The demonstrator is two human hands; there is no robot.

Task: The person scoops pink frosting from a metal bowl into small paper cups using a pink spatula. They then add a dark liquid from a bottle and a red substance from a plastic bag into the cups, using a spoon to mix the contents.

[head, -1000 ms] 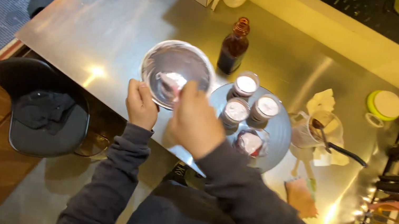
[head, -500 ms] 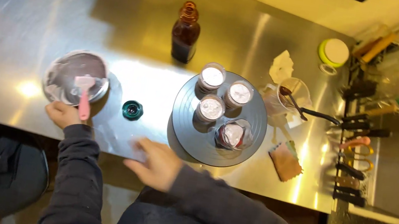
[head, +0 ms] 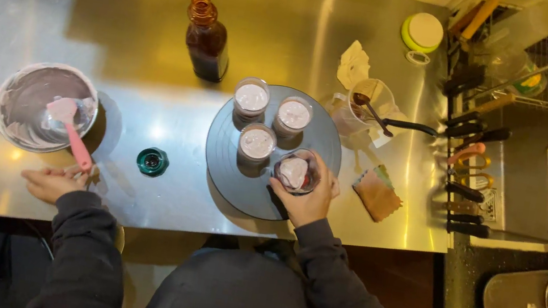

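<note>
My right hand (head: 308,200) grips a small clear glass (head: 295,173) with pale pink cream, at the front right of a round dark tray (head: 221,151). Three more filled glasses (head: 257,142) stand on that tray. My left hand (head: 52,182) rests flat on the steel counter (head: 33,6), fingers spread, just below the handle of a pink spatula (head: 72,133). The spatula lies in a metal mixing bowl (head: 26,96) smeared with pink cream.
A dark brown bottle (head: 206,39) stands behind the tray, and a small green cap (head: 152,161) lies between bowl and tray. A cup with a ladle (head: 369,107), a folded cloth (head: 378,192), a green-rimmed lid (head: 422,32) and a utensil rack (head: 467,162) are on the right.
My left hand let go of the spatula and moved down onto the counter. My right hand moved up onto the tray and took hold of the front glass.
</note>
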